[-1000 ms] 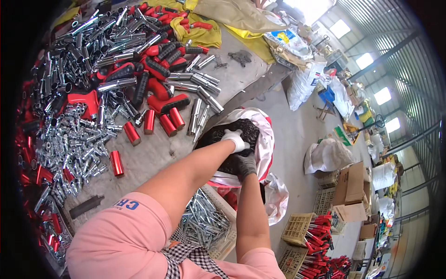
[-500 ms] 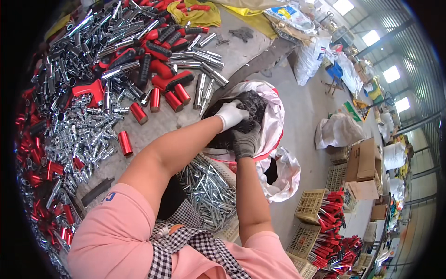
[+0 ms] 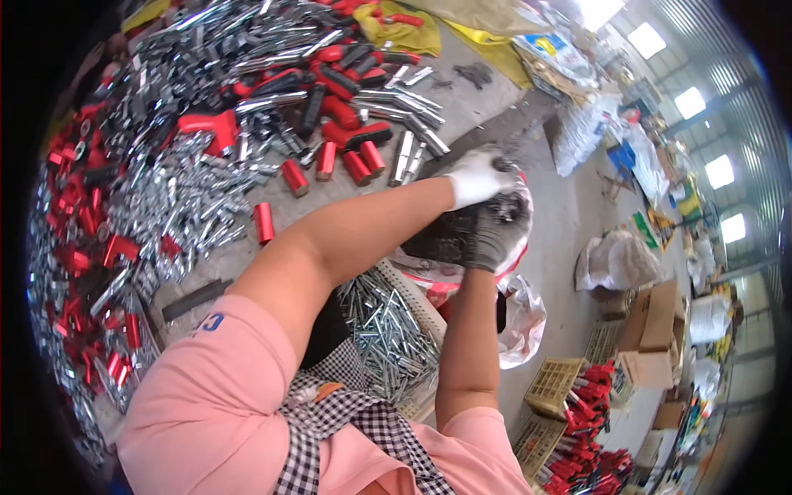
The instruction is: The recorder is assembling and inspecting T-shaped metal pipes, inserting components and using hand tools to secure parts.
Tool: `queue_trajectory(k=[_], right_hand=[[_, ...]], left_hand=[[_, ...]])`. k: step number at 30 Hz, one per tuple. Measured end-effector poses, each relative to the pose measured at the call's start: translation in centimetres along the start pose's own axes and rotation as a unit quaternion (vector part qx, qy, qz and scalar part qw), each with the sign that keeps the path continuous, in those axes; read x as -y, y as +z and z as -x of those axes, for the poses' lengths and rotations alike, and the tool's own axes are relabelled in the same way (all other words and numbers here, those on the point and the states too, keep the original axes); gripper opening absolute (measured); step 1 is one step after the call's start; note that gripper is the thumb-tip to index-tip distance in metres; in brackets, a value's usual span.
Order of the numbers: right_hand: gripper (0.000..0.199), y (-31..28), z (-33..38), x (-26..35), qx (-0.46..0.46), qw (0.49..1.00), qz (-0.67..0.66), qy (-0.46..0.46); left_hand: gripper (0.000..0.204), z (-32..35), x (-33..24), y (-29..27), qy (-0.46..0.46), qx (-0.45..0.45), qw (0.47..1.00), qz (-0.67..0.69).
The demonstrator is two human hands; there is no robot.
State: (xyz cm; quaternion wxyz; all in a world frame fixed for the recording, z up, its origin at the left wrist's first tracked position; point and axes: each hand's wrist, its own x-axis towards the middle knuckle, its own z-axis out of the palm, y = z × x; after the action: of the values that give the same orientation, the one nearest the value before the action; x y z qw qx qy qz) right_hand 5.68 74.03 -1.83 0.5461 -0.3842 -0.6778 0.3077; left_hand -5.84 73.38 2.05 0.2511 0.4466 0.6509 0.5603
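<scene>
Countless silvery metal parts heap the left of the worktable, with red pieces scattered among them. A flat dark bar lies near the lower edge of the heap. Five short red sleeves come next, one set a little apart from the other four. Past them, a pale crate with a perforated rim holds a loose mass of thin silvery rods, lying at many angles.

Just beyond the crate, near the table edge, is a white sack with a red edge. Its mouth faces up toward the camera, and black contents show inside, too blurred to identify. The sack's long axis cannot be told, since arms and crate hide its lower part.

The left hand, in a white glove, is over the far side of the mouth, its fingers partly bent and blurred. Small dark bits show at their tips; whether it grips them I cannot tell. Just nearer, the right hand, in a grey glove, is loosely curled beside dark pieces, its hold likewise unclear.

Farther right are a second white sack, two yellowish crates beside many red tools, an off-white sack and an open cardboard box.
</scene>
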Motion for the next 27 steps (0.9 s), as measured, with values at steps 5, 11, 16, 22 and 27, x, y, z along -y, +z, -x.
queue_trajectory(k=[5, 11, 16, 22, 27], right_hand=[[0.048, -2.4, -7.0, -2.6, 0.125, 0.946, -0.269, 0.128], [0.052, -1.3, -9.8, -8.8, 0.032, 0.996, -0.043, -0.066], [0.046, 0.6, -7.8, -3.0, -0.015, 0.988, -0.125, -0.084], [0.037, -2.1, -10.1, -5.1, 0.14, 0.972, -0.136, -0.133], [0.037, -0.2, -8.6, -3.7, 0.106, 0.876, -0.461, 0.089]], left_hand=[[0.075, 0.1, -5.7, 1.1, 0.011, 0.017, 0.994, -0.109], [0.053, -3.6, -2.5, 2.0, 0.084, -0.078, 0.993, 0.004], [0.061, -3.3, -3.3, 0.8, 0.045, -0.082, 0.992, 0.08], [0.073, 0.3, -6.4, -1.1, 0.045, -0.011, 0.998, -0.043], [0.08, 3.9, -7.0, -3.0, -0.002, -0.043, 0.998, 0.035]])
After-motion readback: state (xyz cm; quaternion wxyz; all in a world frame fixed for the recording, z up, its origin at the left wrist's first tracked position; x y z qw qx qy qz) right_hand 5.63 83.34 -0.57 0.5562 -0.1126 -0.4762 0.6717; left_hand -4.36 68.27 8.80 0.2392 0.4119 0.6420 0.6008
